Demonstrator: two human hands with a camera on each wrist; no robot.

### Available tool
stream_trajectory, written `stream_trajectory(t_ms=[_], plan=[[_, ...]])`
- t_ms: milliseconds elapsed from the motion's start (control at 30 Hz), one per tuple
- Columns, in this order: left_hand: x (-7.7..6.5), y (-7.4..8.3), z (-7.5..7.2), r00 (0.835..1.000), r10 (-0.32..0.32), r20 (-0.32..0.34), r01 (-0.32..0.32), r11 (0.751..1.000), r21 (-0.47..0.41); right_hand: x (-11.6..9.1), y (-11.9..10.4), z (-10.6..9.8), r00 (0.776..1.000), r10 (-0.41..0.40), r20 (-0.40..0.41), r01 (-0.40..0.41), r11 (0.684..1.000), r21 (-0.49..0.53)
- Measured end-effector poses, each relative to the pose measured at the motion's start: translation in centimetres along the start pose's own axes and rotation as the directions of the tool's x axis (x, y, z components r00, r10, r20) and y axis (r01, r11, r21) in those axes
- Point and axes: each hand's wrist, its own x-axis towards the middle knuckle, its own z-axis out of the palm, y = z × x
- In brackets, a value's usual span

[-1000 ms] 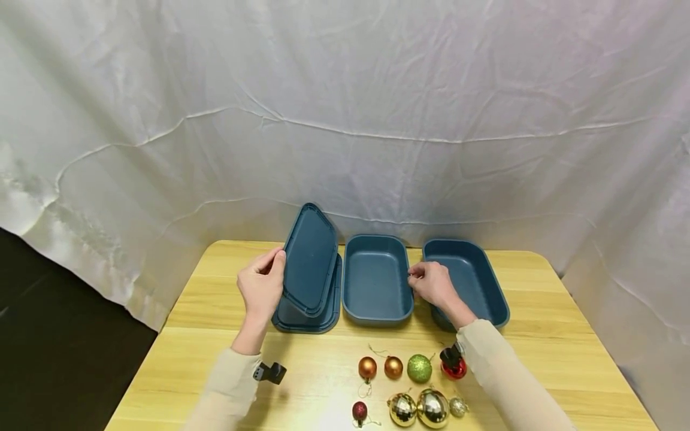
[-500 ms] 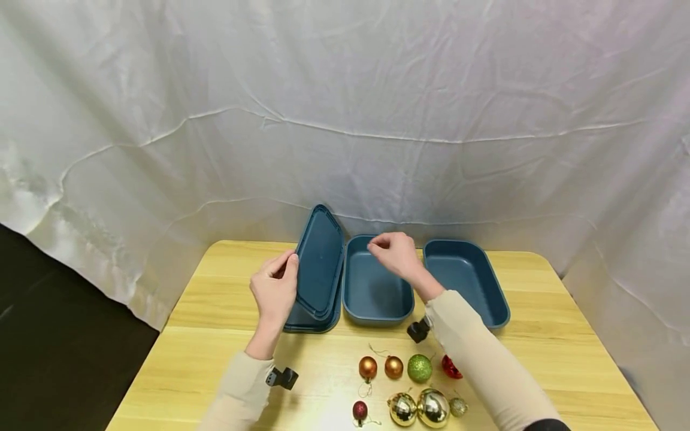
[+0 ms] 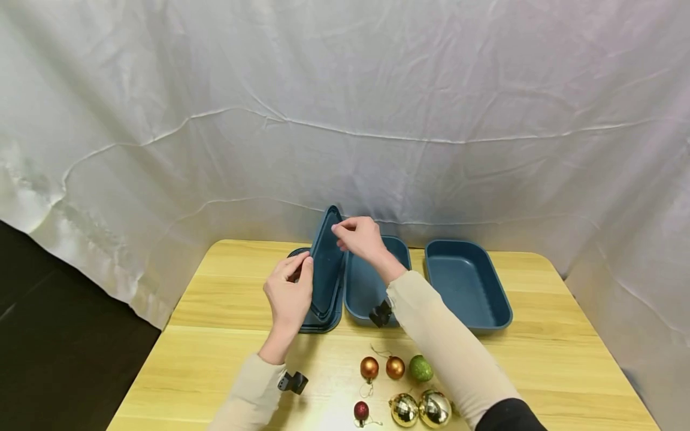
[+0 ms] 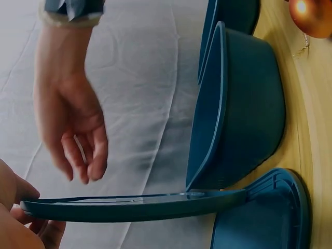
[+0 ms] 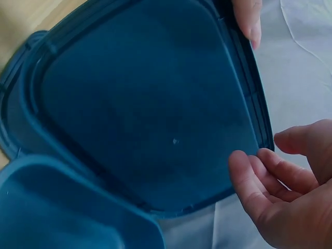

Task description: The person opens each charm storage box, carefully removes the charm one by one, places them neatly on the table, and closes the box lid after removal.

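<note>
A dark blue lid (image 3: 326,269) stands tilted on its edge, its lower edge by another flat lid (image 3: 318,328) lying on the table. My left hand (image 3: 289,292) pinches the raised lid's left edge between thumb and fingers. Close to its upper corner is my right hand (image 3: 364,239). In the right wrist view the thumb and bent fingers of the right hand (image 5: 290,181) lie either side of the corner. In the left wrist view a small gap shows between these fingertips and the lid (image 4: 129,207). Beside the lids sits a blue container (image 3: 366,287), partly behind my right hand.
A second blue container (image 3: 468,287) stands further right. Toward the front lie Christmas baubles: orange ones (image 3: 369,367), a green glittery one (image 3: 420,368), gold ones (image 3: 434,409) and a dark red one (image 3: 361,410). A pale curtain (image 3: 345,120) hangs behind the table.
My right hand has travelled left from between the two containers, across the middle one, to the lid's upper corner. The left hand has shifted right, turning the raised lid steeper.
</note>
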Motion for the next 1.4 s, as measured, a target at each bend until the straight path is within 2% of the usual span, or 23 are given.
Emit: stream_trajectory(t_ms=[233,467,667,933,1233,1400], plan=[[-0.8,0.2,1.1,0.991,0.135,0.011,-0.135,0.991,0.023,-0.4,-1.1,0.5,1.0,-0.003,-0.027,0.004,0.999,0.032],[-1.2,0.4,2.3,0.967,0.253,0.024,-0.254,0.963,0.088,-0.6,-0.4,0.4,0.995,-0.007,-0.096,0.007,1.0,0.001],[-1.7,0.6,3.1,0.945,0.323,0.057,-0.328,0.935,0.134,-0.7,0.2,0.1,0.989,0.013,-0.148,-0.012,1.0,0.009],[-2.2,0.7,3.9,0.912,0.387,0.137,-0.405,0.902,0.15,-0.9,0.7,-0.3,0.978,0.038,-0.206,-0.022,0.997,0.076],[-2.9,1.2,5.5,0.877,0.432,0.211,-0.467,0.869,0.162,-1.2,1.8,-1.4,0.962,0.088,-0.259,-0.052,0.988,0.144],[-3.2,1.4,6.0,0.861,0.416,0.292,-0.468,0.873,0.136,-1.6,3.0,-2.2,0.944,0.128,-0.304,-0.092,0.987,0.133]])
